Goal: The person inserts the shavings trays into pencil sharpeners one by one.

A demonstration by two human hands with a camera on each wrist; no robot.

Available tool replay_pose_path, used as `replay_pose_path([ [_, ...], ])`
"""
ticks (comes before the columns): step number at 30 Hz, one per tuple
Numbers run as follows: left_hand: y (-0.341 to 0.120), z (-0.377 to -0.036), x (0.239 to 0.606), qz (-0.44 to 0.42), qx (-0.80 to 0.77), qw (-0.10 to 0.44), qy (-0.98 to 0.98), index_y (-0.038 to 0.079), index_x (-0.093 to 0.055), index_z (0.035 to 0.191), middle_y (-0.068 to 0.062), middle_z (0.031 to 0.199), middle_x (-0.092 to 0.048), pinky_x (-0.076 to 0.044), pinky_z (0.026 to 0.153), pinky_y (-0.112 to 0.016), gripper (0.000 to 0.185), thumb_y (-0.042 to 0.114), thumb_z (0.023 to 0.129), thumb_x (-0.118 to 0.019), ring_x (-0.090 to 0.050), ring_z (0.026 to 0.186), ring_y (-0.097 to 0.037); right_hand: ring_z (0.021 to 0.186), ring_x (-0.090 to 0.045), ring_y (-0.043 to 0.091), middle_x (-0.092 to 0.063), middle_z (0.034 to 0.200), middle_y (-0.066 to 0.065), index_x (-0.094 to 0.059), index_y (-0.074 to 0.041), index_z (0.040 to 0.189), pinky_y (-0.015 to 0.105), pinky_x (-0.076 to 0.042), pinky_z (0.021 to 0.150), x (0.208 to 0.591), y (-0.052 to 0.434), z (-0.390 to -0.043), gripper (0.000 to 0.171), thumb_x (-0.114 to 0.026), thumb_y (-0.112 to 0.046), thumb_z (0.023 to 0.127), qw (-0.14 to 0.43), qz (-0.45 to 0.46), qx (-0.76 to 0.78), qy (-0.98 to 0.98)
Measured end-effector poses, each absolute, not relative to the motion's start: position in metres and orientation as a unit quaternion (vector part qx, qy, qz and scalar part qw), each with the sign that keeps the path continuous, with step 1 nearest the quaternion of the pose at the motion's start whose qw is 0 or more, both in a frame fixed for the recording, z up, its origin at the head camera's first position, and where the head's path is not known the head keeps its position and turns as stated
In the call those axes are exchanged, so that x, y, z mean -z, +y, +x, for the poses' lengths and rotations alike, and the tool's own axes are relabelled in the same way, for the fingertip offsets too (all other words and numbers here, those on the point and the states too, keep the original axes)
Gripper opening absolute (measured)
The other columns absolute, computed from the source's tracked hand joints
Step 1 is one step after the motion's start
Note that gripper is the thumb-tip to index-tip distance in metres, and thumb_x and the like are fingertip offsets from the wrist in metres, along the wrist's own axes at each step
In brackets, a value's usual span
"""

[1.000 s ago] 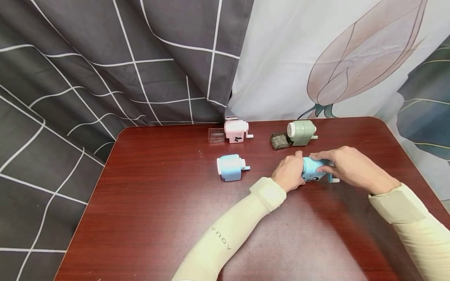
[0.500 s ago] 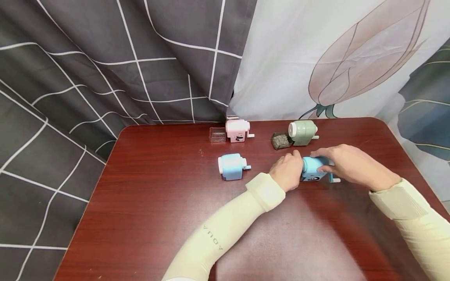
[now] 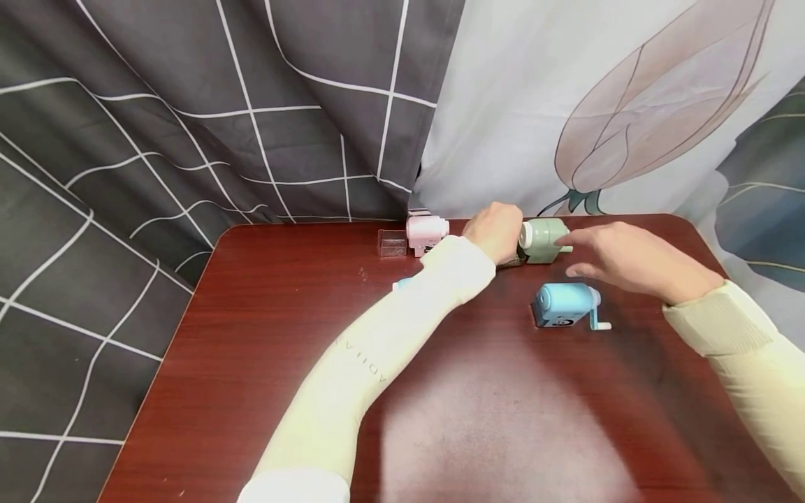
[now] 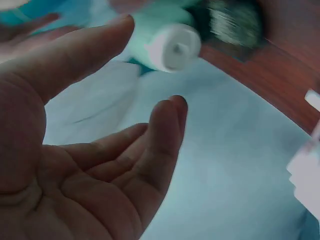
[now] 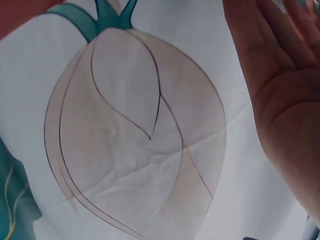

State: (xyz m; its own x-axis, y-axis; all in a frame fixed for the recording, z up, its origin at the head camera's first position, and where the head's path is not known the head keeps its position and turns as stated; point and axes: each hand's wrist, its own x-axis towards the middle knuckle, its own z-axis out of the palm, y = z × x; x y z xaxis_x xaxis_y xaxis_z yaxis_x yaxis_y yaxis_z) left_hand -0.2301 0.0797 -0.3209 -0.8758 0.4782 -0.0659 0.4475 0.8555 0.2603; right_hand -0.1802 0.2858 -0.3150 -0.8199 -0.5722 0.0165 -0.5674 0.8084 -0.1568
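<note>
My left hand [image 3: 497, 230] is over the table's back part, just left of the green pencil sharpener [image 3: 546, 241]. In the left wrist view its thumb and fingers stand apart with nothing between them. The sharpener's pulled-out drawer of shavings [image 4: 235, 22] shows there, mostly behind the hand in the head view. My right hand [image 3: 629, 258] hovers at the green sharpener's crank side, fingers extended and holding nothing. In front of it, the blue panda pencil sharpener [image 3: 566, 300] stands upright on the table, crank to the right, touched by neither hand.
A pink pencil sharpener [image 3: 428, 230] stands at the back edge, its clear drawer [image 3: 393, 243] out to the left. My left sleeve [image 3: 377, 342] hides most of another blue sharpener [image 3: 400, 283]. Curtains [image 3: 503, 105] hang close behind the dark red table [image 3: 264, 363].
Both hands have let go of the blue panda sharpener and moved back towards the green one. The left sleeve now covers the other blue sharpener.
</note>
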Motion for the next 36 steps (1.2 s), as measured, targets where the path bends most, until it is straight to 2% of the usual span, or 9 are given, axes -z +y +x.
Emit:
replay_pose_path([
  [5,0.083,-0.249,0.335,0.237,-0.086,0.085,0.964,0.013,-0.072,0.097,-0.002,0.106,-0.071,-0.054,0.072,-0.031,0.016,0.004,0.090,-0.061,-0.064,0.088,-0.014,0.091,-0.069,0.040,-0.071,0.108,0.020,-0.064,0.004,0.122,0.058,-0.052,0.081,0.314,0.283,-0.208,0.047,-0.082,-0.015,0.083,0.041,-0.279,0.057,0.958],
  [9,0.086,-0.255,0.345,0.238,-0.081,0.094,0.963,0.014,-0.071,0.092,-0.001,0.102,-0.071,-0.052,0.067,-0.030,0.014,0.004,0.089,-0.062,-0.061,0.082,-0.013,0.091,-0.068,0.041,-0.070,0.108,0.022,-0.063,0.005,0.124,0.058,-0.052,0.079,0.320,0.281,-0.226,0.051,-0.083,-0.011,0.080,0.048,-0.276,0.050,0.959],
  [12,0.088,-0.257,0.349,0.234,-0.081,0.097,0.964,0.014,-0.071,0.091,0.000,0.101,-0.071,-0.053,0.067,-0.029,0.014,0.004,0.091,-0.062,-0.063,0.081,-0.012,0.090,-0.067,0.038,-0.069,0.108,0.021,-0.062,0.005,0.125,0.056,-0.052,0.078,0.326,0.279,-0.237,0.054,-0.084,-0.010,0.079,0.059,-0.271,0.045,0.960],
  [15,0.090,-0.258,0.350,0.230,-0.080,0.100,0.965,0.015,-0.072,0.095,0.001,0.100,-0.072,-0.054,0.069,-0.029,0.014,0.007,0.096,-0.060,-0.064,0.083,-0.012,0.093,-0.066,0.037,-0.068,0.111,0.024,-0.059,0.006,0.128,0.055,-0.052,0.080,0.330,0.277,-0.246,0.058,-0.084,-0.010,0.079,0.078,-0.259,0.040,0.962],
  [21,0.098,-0.258,0.359,0.205,-0.072,0.109,0.970,0.016,-0.074,0.109,-0.001,0.106,-0.073,-0.055,0.066,-0.029,0.022,0.012,0.103,-0.053,-0.068,0.085,-0.013,0.107,-0.062,0.045,-0.063,0.120,0.031,-0.055,0.008,0.134,0.056,-0.051,0.086,0.338,0.274,-0.256,0.064,-0.084,-0.011,0.080,0.108,-0.249,0.022,0.962],
  [25,0.108,-0.257,0.368,0.186,-0.058,0.114,0.974,0.018,-0.074,0.115,-0.001,0.114,-0.072,-0.056,0.071,-0.032,0.026,0.014,0.104,-0.050,-0.069,0.091,-0.014,0.101,-0.064,0.044,-0.065,0.114,0.030,-0.057,0.008,0.131,0.055,-0.052,0.082,0.343,0.272,-0.258,0.062,-0.084,-0.010,0.079,0.104,-0.253,0.007,0.962],
  [30,0.119,-0.257,0.376,0.170,-0.065,0.115,0.976,0.020,-0.074,0.113,0.001,0.117,-0.072,-0.056,0.075,-0.033,0.024,0.015,0.103,-0.053,-0.069,0.097,-0.016,0.092,-0.066,0.038,-0.068,0.103,0.023,-0.062,0.009,0.121,0.052,-0.053,0.078,0.345,0.270,-0.258,0.052,-0.086,-0.005,0.077,0.095,-0.247,0.001,0.964],
  [36,0.122,-0.260,0.381,0.158,-0.078,0.112,0.978,0.021,-0.073,0.115,0.000,0.119,-0.070,-0.056,0.076,-0.032,0.026,0.013,0.103,-0.051,-0.069,0.098,-0.017,0.089,-0.067,0.035,-0.069,0.100,0.021,-0.064,0.009,0.116,0.050,-0.054,0.076,0.346,0.266,-0.260,0.047,-0.086,-0.003,0.076,0.093,-0.247,-0.001,0.965],
])
